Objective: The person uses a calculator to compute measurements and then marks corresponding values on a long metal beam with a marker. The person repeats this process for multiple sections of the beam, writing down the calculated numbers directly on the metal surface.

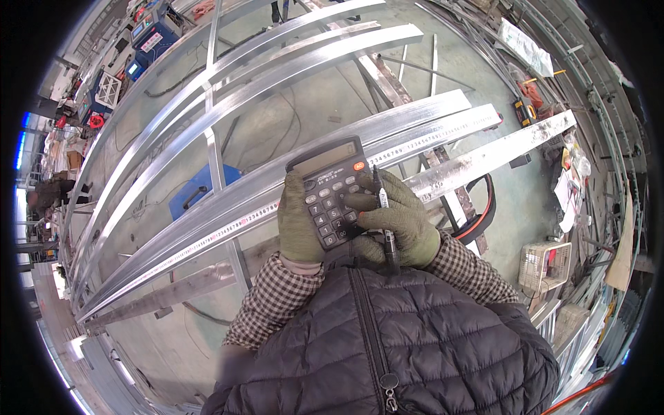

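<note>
My left hand [297,225], in a green work glove, grips a black desk calculator [329,220] by its left side. The calculator is tilted in front of my chest, its keys facing up. My right hand [409,232], gloved the same way, has a marker pen [389,243] held upright against the fingers. Its fingertips reach over the calculator's right-hand keys. Just beyond my hands, a long silvery metal profile [453,128] lies across the frame with a measuring tape [216,236] stretched along it.
More long metal profiles [304,54] span the supports ahead. A blue stool-like object [200,194] is on the floor under them. At right are a yellow-and-black tool [526,111], a white plastic crate [546,268] and a black hose [490,207]. Blue machines [158,34] stand far left.
</note>
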{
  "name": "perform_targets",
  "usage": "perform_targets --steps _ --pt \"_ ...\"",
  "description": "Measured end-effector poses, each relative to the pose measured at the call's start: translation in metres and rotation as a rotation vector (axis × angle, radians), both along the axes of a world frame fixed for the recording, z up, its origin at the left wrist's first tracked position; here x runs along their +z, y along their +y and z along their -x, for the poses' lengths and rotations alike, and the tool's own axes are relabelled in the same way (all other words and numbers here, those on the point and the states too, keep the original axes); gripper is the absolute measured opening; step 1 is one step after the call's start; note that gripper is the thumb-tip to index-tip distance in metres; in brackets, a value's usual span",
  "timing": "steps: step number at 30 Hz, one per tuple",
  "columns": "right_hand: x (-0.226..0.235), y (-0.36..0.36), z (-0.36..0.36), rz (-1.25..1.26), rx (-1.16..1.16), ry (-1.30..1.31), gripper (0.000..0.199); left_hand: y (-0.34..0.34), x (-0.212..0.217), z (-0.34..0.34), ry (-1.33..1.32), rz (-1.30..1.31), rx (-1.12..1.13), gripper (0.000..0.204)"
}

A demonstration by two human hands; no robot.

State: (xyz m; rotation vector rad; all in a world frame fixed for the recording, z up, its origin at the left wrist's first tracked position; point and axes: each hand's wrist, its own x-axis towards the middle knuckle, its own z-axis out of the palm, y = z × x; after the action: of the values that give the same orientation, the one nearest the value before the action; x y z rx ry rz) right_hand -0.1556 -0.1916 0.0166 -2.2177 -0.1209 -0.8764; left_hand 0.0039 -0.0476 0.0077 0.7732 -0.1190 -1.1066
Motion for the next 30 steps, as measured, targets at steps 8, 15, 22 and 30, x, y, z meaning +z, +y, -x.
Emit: perform_targets --steps 8,15,22,30 --pt "0.005 0.012 -0.01 0.081 0.07 0.115 0.043 0.004 0.004 0.012 -0.127 -0.117 0.139 0.07" --pt "0.007 0.008 -0.006 0.04 0.052 0.047 0.042 0.012 0.002 0.008 -0.044 -0.071 0.145 0.073" --pt "0.006 0.01 -0.003 0.079 0.058 0.12 0.04 0.012 0.0 0.006 0.022 -0.056 0.146 0.076" --pt "0.005 0.014 -0.004 0.096 0.128 0.126 0.043 0.01 0.005 0.012 -0.024 -0.13 0.196 0.071"
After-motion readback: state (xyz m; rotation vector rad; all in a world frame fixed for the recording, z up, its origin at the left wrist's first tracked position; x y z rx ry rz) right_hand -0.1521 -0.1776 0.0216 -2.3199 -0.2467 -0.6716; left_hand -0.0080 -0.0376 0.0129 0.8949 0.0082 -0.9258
